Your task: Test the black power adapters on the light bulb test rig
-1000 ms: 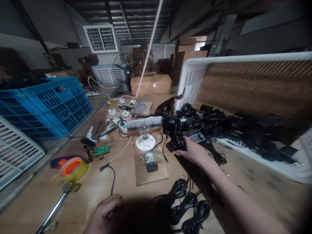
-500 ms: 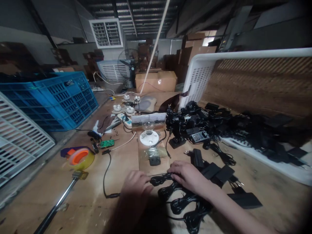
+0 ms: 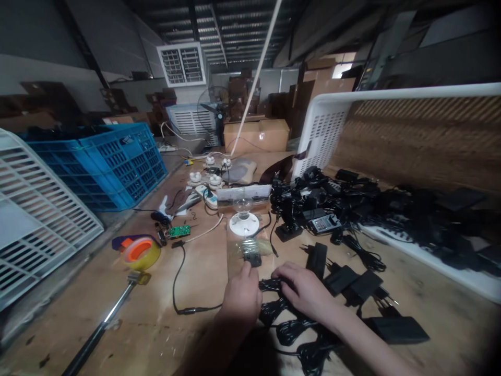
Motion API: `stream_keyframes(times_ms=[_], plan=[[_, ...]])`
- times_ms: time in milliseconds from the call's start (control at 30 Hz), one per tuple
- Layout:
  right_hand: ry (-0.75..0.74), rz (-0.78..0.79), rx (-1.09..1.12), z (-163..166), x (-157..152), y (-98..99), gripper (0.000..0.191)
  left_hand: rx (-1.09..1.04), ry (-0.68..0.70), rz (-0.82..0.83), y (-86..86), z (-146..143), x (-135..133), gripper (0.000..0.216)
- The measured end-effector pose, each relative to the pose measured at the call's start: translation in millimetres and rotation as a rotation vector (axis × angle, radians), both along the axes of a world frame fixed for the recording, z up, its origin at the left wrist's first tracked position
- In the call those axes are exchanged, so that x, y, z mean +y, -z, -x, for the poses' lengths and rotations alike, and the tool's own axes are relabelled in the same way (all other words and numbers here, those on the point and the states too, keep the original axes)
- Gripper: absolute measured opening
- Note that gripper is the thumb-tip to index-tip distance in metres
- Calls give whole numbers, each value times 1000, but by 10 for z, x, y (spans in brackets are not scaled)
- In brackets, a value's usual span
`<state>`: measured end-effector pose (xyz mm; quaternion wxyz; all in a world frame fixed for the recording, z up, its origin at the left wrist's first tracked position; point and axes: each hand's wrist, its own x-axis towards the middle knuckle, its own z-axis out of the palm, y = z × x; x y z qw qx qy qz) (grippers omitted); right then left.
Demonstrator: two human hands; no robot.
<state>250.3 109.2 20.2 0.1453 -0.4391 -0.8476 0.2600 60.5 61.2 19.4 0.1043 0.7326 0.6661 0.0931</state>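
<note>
My left hand is closed, its fingers curled at the left end of a bundled black cable. A thin black lead runs in under this hand from an inline connector; the fingertips' exact hold is hidden. My right hand wraps over the same cable bundle from the right. Below it lie several more coiled cables. Black power adapters with two-pin plugs are spread right of my right hand. Just beyond my left hand sits a small black socket under clear tape.
A clear bulb in a white holder stands ahead. Left are tape rolls, a hammer-like tool, a green circuit board and a blue crate. A tipped white basket spills black adapters at right.
My left hand has moved right and slightly up, its fingers now curled tighter beside the cable bundle. My right hand stays on the bundle. The whole view has shifted a little.
</note>
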Motion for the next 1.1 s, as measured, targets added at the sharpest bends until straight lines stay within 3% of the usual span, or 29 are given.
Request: stream_keyframes(times_ms=[333, 433, 467, 533, 567, 667, 733, 800, 867, 967, 1100], plan=[[74, -30, -107, 157, -184, -97, 31, -96, -76, -27, 120, 42, -145, 27], [67, -92, -75, -38, -173, -188, 37, -161, -84, -54, 100, 349, -365, 18], [135, -134, -79, -145, -134, -213, 50, -184, -101, -70, 91, 515, -456, 8], [345, -202, -156, -377, -1, -234, 87, -199, -84, -76, 84, 889, -625, 17], [441, -195, -213, -481, 81, -229, 96, -168, -78, -68, 90, 1065, -689, 19], [503, -65, -281, -646, 280, -185, 82, -143, -44, -25, 126, 1394, -771, 5], [501, 8, -143, -608, 299, -187, 75, -210, 2, -20, 149, 1405, -756, 13], [450, 14, 61, -478, 218, -239, 81, -362, 32, 1, 168, 1301, -721, 17], [276, 0, 201, -296, 85, -319, 88, -544, 35, 12, 202, 1163, -684, 22], [-14, -54, 200, -2, -72, -387, 95, -679, 43, -47, 303, 1021, -634, 23], [-95, -142, 163, 284, -94, -286, 105, -699, 90, -83, 435, 1024, -602, 18]])
